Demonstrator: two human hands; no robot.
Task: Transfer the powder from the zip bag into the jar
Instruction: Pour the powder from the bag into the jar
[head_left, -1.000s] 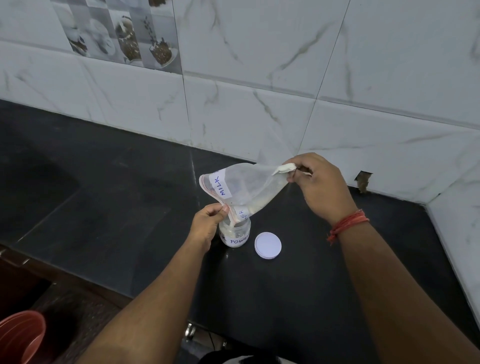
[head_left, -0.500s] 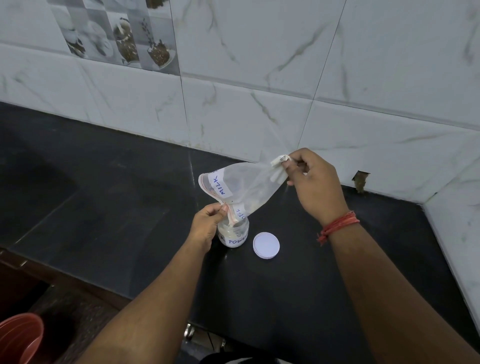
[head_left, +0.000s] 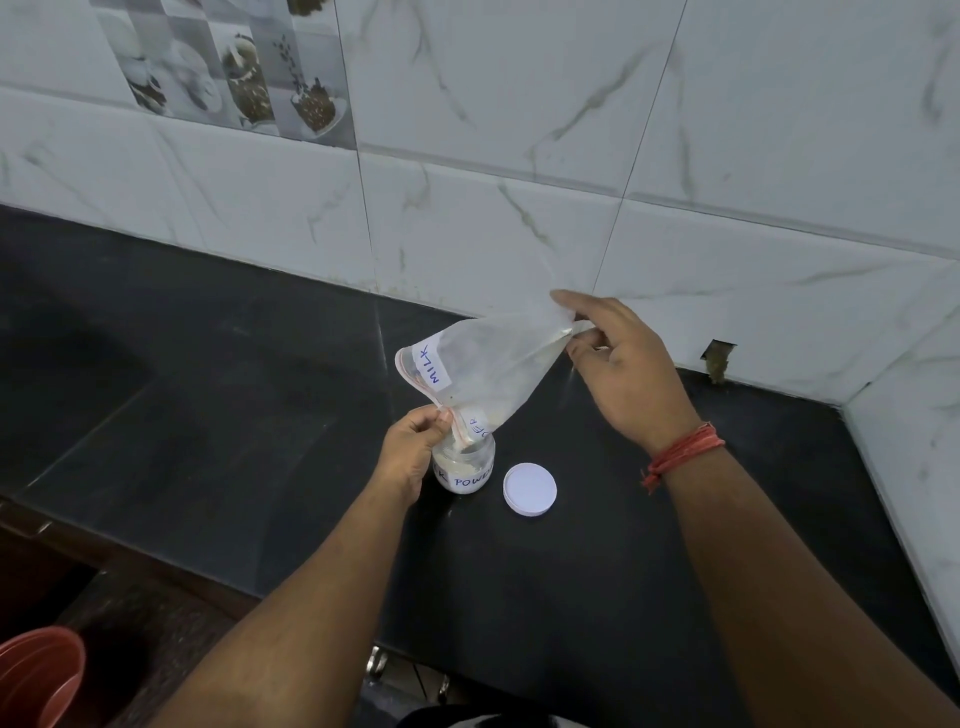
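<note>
A clear zip bag (head_left: 488, 364) labelled "MILK" hangs tilted, its zip mouth down in the small glass jar (head_left: 464, 470) on the black counter. The jar, labelled "POWDER", holds pale powder. My left hand (head_left: 413, 449) pinches the bag's zip edge right at the jar's mouth. My right hand (head_left: 618, 364) holds the bag's raised bottom corner between thumb and fingers, with the index finger stretched out. The bag looks almost empty, with a little residue inside.
The jar's white lid (head_left: 530, 489) lies flat on the black counter (head_left: 234, 415), just right of the jar. A marble-tiled wall (head_left: 519, 156) runs behind and turns at the right. An orange bucket (head_left: 36, 675) stands on the floor at lower left.
My right hand has lifted the bag's bottom corner higher and its index finger has straightened out. The bag is steeper over the jar. My left hand stays at the jar's mouth.
</note>
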